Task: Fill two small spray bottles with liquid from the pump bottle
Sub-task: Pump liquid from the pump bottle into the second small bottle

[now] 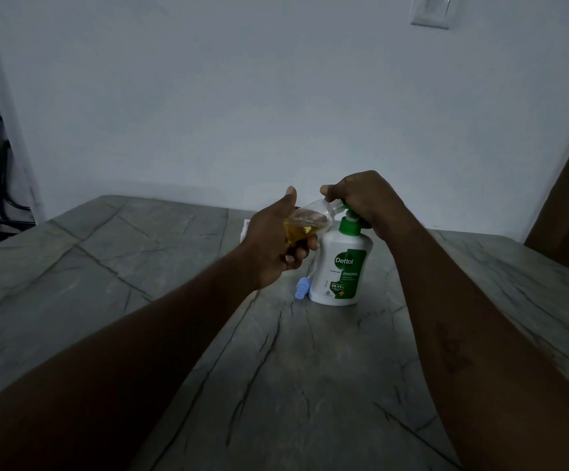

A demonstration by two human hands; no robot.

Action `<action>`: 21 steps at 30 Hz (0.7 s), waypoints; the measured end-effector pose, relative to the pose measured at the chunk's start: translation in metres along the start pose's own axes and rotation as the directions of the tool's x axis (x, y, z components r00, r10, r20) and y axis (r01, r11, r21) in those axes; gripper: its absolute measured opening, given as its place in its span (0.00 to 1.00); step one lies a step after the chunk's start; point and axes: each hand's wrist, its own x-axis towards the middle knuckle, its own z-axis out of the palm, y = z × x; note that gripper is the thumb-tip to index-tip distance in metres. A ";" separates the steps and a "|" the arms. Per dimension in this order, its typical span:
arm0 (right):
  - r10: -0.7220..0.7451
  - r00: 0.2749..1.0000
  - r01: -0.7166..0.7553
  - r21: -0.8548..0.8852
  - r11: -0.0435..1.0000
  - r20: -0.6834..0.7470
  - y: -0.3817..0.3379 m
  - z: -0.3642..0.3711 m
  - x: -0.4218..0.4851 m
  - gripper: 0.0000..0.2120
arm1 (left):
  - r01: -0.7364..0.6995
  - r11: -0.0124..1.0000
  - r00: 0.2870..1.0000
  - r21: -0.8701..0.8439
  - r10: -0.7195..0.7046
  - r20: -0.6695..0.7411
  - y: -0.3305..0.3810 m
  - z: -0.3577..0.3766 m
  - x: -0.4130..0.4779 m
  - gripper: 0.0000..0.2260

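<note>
A white pump bottle (pixel 341 266) with a green pump and a Dettol label stands upright on the grey table (pixel 174 300). My right hand (pixel 364 198) is curled over the pump head from above. My left hand (pixel 273 243) grips a small clear spray bottle (pixel 310 220), tilted with its open neck up against the pump nozzle. Yellow liquid sits in its lower part. A light blue spray cap (pixel 303 289) with a thin tube lies on the table just left of the pump bottle's base.
A white object (pixel 245 229) peeks out behind my left hand; I cannot tell what it is. The table meets a pale wall at the back. Dark cables hang at the far left, and a brown panel (pixel 568 215) stands at the right.
</note>
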 end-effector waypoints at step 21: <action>0.013 1.000 -0.013 -0.041 0.999 -0.009 -0.005 0.000 -0.004 0.14 | 0.004 1.000 1.000 -0.011 -0.004 0.005 -0.001 0.004 0.000 0.31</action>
